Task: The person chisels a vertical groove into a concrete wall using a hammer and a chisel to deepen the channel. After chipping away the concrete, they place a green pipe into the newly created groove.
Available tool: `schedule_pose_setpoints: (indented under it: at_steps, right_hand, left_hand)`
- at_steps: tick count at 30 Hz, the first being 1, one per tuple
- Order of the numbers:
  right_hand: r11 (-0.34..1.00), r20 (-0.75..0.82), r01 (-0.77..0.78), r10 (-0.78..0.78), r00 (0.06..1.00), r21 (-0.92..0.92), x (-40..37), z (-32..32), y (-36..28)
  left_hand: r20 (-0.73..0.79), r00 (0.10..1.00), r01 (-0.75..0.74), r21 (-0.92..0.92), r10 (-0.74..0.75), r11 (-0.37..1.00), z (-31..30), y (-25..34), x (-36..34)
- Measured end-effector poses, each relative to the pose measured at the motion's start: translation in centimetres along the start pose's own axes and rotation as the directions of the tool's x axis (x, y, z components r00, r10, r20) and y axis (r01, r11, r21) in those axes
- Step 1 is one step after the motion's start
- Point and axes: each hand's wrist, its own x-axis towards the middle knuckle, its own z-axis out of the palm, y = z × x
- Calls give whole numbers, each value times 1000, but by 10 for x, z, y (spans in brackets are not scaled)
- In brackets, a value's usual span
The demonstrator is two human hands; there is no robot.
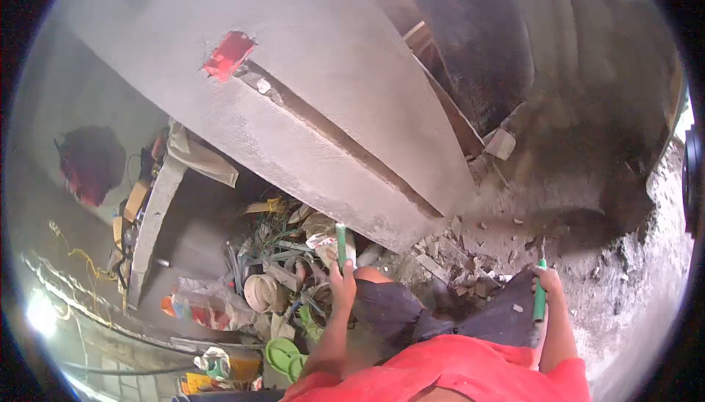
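Note:
My left hand is closed around a green stick-like handle, which points up in front of the wall's lower edge. Whatever else belongs to that handle does not show. In my right hand is a tool with a green handle; a thin metal shaft rises from its upper end, and its tip is too small to make out. The two hands are well apart, on either side of my knees. Ahead is a grey plastered wall with a long cut groove running from a red electrical box down toward the floor.
Broken rubble lies at the wall's foot, between my hands. On the left sit a pale bucket, plastic bags, cables and scrap. A slab-like shelf with items stands behind them. A green plastic item is near my left elbow.

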Motion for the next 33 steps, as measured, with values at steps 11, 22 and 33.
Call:
schedule_pose_setpoints:
  at_steps: [11,22,33]
  right_hand:
    - [958,-140,179,-214,967,-225,10,7,21]
    - [657,45,590,-650,759,-469,-161,91,-175]
    - [-309,350,899,-916,-195,-310,-339,265,-356]
  left_hand:
    - [12,998,50,-702,-58,710,-74,155,184]
    - [-315,945,-133,-123,88,983,-61,180,230]
    - [-387,919,-156,-194,71,968,-18,162,231]
